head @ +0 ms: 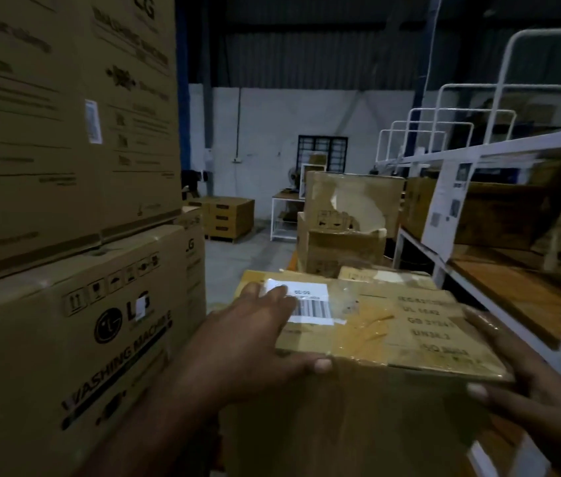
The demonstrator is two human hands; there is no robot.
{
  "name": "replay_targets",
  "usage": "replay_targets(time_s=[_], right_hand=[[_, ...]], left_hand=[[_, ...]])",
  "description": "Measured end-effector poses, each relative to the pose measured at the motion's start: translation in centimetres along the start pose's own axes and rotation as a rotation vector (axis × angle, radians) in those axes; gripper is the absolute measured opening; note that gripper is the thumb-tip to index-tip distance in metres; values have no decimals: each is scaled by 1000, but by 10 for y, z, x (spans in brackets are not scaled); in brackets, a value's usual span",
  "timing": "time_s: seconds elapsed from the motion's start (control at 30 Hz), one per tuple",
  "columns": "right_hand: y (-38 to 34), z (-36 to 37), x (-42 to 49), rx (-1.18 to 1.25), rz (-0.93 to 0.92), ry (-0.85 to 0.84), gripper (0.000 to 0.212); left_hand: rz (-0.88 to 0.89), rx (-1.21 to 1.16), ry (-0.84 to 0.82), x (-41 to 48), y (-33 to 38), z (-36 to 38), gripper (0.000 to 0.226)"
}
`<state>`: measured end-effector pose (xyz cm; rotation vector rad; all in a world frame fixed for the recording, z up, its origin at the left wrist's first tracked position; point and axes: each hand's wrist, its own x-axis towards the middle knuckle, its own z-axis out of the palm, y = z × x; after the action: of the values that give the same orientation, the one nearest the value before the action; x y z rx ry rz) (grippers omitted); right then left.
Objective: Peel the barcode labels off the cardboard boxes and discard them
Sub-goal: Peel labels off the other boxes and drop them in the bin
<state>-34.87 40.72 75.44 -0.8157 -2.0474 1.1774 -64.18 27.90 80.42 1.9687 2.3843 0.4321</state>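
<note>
Steadying cardboard box (392, 339) with right hand (527, 383) against its right edge, fingers (489, 325) straight, clasping nothing; likely stopping it sliding during the peel; resting left hand (255, 339) on the top face, thumb hooking the front lip, fingers lying flat across barcode label (310, 304), pinching nothing yet; label lying fully stuck on top, left end; probably hunting for a corner.

You can read "LG" and "WASHING MACHINE" on the big carton (76, 339) at your left; the barcode label (310, 304) is too blurred
</note>
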Motion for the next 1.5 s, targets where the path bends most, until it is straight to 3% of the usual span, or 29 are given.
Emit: replay_targets(time_s=[0.07, 0.23, 0.37, 0.53, 0.6, 0.73, 0.9, 1.07, 1.23, 1.5], right_hand=[[-9, -2, -9, -175, -142, 104, 101], [-57, 16, 17, -336, -374, 304, 61], [-85, 55, 54, -413, -423, 230, 37], [-80, 100, 82, -680, -361, 83, 39], [-75, 108, 84, -830, -378, 47, 41], [-75, 109, 83, -849, -388, 49, 44], [-75, 106, 79, -828, -378, 54, 46], [-78, 106, 76, -787, -358, 53, 44], [-77, 106, 78, -735, -320, 70, 41], [-75, 100, 97, -645, -253, 106, 43]], left_hand=[[-31, -9, -11, -3, -1, 1, 100], [-36, -120, 40, -15, 4, 0, 96], [11, -264, 233, -14, -8, 8, 75], [-107, -407, 381, -6, -14, 6, 7], [-198, -473, 416, -1, -16, 3, 21], [-290, -631, 404, 9, -18, -8, 46], [-303, -543, 376, 27, -11, -14, 62], [-312, -478, 386, 34, -9, -11, 52], [-317, -336, 423, 39, -7, -8, 25], [-209, -416, 519, 46, -4, 5, 15]])
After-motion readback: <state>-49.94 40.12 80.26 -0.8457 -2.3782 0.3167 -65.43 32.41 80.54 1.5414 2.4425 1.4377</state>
